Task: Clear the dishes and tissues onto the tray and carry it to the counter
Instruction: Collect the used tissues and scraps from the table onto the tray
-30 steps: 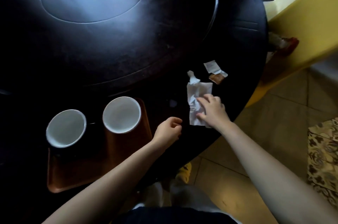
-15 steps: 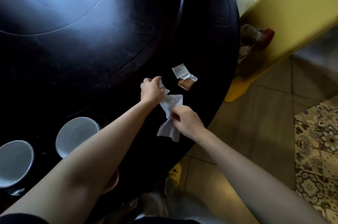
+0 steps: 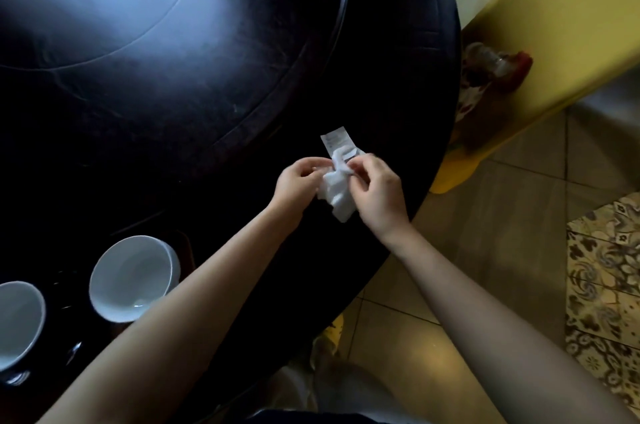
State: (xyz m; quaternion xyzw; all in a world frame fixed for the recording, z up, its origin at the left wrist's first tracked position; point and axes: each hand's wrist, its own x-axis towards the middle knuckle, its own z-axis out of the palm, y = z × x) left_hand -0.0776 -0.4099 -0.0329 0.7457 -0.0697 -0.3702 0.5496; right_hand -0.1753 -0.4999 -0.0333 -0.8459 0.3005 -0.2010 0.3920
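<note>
Dark round table, tiled floor at right. Mid-frame, my left hand and right hand both pinch the white tissue, bunching it. Two bowls on tray lower left. Left: tissue, wrapper, carrying.

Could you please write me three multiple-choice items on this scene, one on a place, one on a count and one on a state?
1. Where does the small paper wrapper lie?
A. on the dark table just beyond the hands
B. inside a bowl
C. on the floor tiles

2. How many white bowls show at lower left?
A. one
B. two
C. four

3. How is the tissue held?
A. flat on the table, untouched
B. by the left hand alone
C. bunched between both hands

Answers:
1. A, it rests on the table past the fingertips.
2. B, one bowl and another bowl.
3. C, the left hand and right hand both grip it.
</note>
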